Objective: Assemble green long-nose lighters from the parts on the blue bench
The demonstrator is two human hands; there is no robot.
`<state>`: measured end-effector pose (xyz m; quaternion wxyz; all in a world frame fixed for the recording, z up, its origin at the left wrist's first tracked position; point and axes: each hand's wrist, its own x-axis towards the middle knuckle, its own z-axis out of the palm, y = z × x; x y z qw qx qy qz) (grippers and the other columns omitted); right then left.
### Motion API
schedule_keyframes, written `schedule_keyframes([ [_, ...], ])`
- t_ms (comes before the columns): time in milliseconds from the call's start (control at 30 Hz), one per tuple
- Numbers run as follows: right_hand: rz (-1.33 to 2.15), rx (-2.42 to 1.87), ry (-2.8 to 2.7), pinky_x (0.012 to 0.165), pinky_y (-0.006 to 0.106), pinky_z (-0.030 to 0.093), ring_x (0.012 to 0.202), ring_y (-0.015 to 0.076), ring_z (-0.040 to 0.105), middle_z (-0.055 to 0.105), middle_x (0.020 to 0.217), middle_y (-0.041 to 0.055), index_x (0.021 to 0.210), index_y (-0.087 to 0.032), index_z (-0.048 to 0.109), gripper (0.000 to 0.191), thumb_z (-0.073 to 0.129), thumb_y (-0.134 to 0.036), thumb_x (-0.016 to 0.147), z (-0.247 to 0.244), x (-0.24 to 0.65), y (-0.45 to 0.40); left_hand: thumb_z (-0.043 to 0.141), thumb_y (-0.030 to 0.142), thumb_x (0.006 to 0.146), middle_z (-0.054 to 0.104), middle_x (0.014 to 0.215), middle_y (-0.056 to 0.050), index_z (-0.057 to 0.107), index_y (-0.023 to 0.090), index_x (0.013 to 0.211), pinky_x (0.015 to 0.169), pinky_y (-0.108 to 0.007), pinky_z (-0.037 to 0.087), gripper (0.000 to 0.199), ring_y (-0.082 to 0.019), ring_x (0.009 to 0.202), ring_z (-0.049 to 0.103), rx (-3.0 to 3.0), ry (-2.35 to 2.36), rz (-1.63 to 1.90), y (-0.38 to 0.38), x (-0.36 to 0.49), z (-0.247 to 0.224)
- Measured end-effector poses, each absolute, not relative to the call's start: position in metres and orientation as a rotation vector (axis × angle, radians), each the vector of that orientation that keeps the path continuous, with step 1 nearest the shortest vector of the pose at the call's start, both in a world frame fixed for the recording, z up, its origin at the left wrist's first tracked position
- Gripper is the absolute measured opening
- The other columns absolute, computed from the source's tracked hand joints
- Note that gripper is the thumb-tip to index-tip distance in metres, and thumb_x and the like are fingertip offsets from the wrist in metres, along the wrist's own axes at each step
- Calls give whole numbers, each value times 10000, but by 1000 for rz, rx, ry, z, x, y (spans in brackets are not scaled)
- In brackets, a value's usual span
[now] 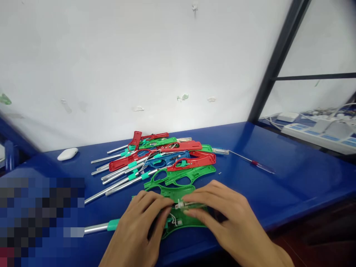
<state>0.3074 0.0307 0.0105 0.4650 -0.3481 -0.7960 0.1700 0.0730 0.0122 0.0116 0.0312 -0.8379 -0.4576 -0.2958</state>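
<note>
My right hand (226, 213) pinches a transparent lighter fuel tank (192, 205) with a white valve end that points left. The fingers of my left hand (141, 226) are pressed together at that valve end, by a small dark piece; what exactly they grip is hidden. Under both hands lies a green lighter handle shell (178, 191), partly covered. White wires (174, 219) show inside it. To the left, a silver lighter tube (96, 228) with a teal collar (112, 224) sticks out from behind my left hand.
Several open red, green and blue lighter shells with metal tubes (119, 178) lie piled behind my hands. A screwdriver (263, 167) rests at right, a white case (67, 154) at left. Power strips (308, 133) are beyond the dark frame post (274, 70). The lower left is pixelated.
</note>
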Motion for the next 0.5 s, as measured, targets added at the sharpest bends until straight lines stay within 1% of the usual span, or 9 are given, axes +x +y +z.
schedule_keyframes([
  [100, 395, -849, -1950, 801, 229, 564, 876, 116, 712, 813, 1015, -99, 1088, -324, 763, 177, 780, -199, 965, 11, 307, 33, 563, 139, 1040, 708, 1049, 62, 631, 334, 1252, 893, -195, 556, 296, -83, 972, 671, -2620, -1432, -939, 14, 75, 12],
  [233, 359, -847, -1967, 802, 223, 574, 870, 120, 731, 813, 1005, -91, 1077, -320, 768, 170, 780, -196, 961, 14, 304, 36, 557, 135, 1042, 695, 1017, 84, 634, 345, 1226, 855, -181, 542, 291, -70, 938, 652, -2639, -1428, -1017, 17, 78, 12],
  [367, 323, -887, -1959, 821, 178, 569, 882, 98, 742, 809, 1013, -101, 1077, -322, 772, 202, 800, -176, 940, 17, 302, 37, 567, 139, 1034, 699, 1000, 105, 632, 352, 1221, 847, -172, 533, 291, -62, 925, 649, -2636, -1407, -1102, 17, 78, 11],
  [500, 402, -871, -1935, 841, 141, 568, 890, 79, 752, 808, 1013, -118, 1076, -335, 776, 219, 811, -176, 931, 15, 305, 36, 617, 143, 1012, 719, 982, 118, 649, 349, 1190, 813, -157, 536, 274, -60, 907, 663, -2614, -1406, -1174, 16, 77, 12],
])
